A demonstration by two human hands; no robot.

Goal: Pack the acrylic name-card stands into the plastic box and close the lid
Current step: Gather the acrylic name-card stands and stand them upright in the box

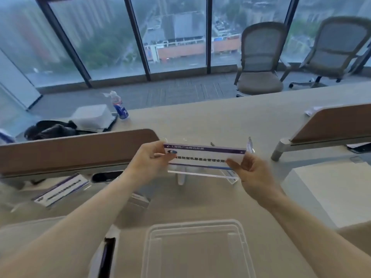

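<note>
I hold a clear acrylic name-card stand (202, 158) with a white and purple card in it, raised above the desk. My left hand (149, 159) pinches its left end. At the stand's right end, my right hand (251, 173) grips the lower corner. A clear plastic box (197, 248) sits open on the desk right below my arms, with nothing visible inside. Another name-card stand (60, 189) lies flat on the desk to the left. More clear acrylic (230, 177) stands behind the held one.
Brown desk dividers stand at left (76, 149) and right (331, 123). A white sheet (329, 193) lies at right, a dark phone-like item (107, 255) beside the box. A water bottle (118, 106), a black bag (50, 130) and two office chairs (259, 61) are beyond.
</note>
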